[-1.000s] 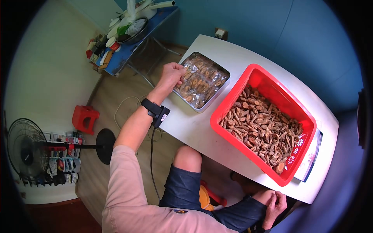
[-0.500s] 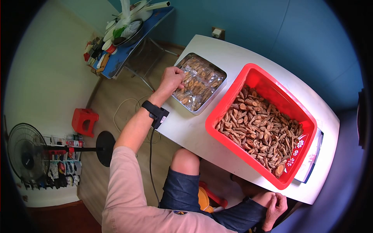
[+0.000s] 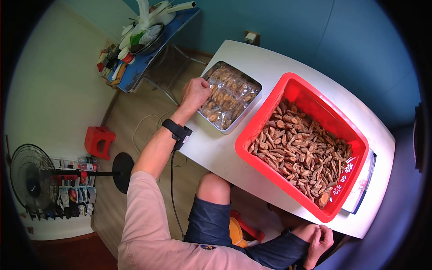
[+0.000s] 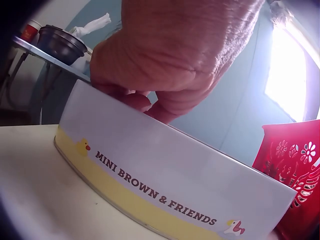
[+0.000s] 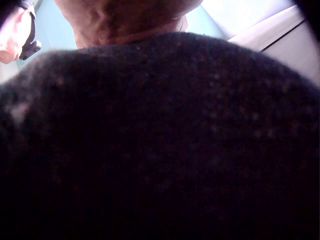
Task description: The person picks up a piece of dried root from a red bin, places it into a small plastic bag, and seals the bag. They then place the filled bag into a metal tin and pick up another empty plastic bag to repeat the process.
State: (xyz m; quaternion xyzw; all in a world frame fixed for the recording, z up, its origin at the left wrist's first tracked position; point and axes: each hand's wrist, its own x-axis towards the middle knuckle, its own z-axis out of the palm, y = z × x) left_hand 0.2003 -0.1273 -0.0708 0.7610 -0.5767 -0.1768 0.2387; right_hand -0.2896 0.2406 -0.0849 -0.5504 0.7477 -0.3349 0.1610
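Note:
A metal tin (image 3: 245, 114) printed "MINI BROWN & FRIENDS" (image 4: 165, 195) stands on the white table (image 3: 216, 148), filled with clear bags of dried brown pieces (image 3: 227, 92). My left hand (image 3: 195, 92) is at its near-left rim, fingers curled over the edge; the left wrist view shows the fingers (image 4: 135, 100) hooked behind the tin's wall. What they touch inside is hidden. My right hand (image 3: 320, 238) rests on my thigh below the table edge, fingers loosely curled and holding nothing. The right wrist view shows mostly dark cloth (image 5: 160, 150).
A red basket (image 3: 301, 139) heaped with dried brown pieces sits right of the tin, over a flat white scale (image 3: 362, 189). My knee (image 3: 213, 189) is under the table's near edge. On the floor to the left are a fan (image 3: 29, 175), a red stool (image 3: 96, 139) and a cluttered blue table (image 3: 144, 40).
My left hand has drawn back slightly from the bags to the tin's near-left rim, its fingers curled tighter. The right hand has stayed on my thigh.

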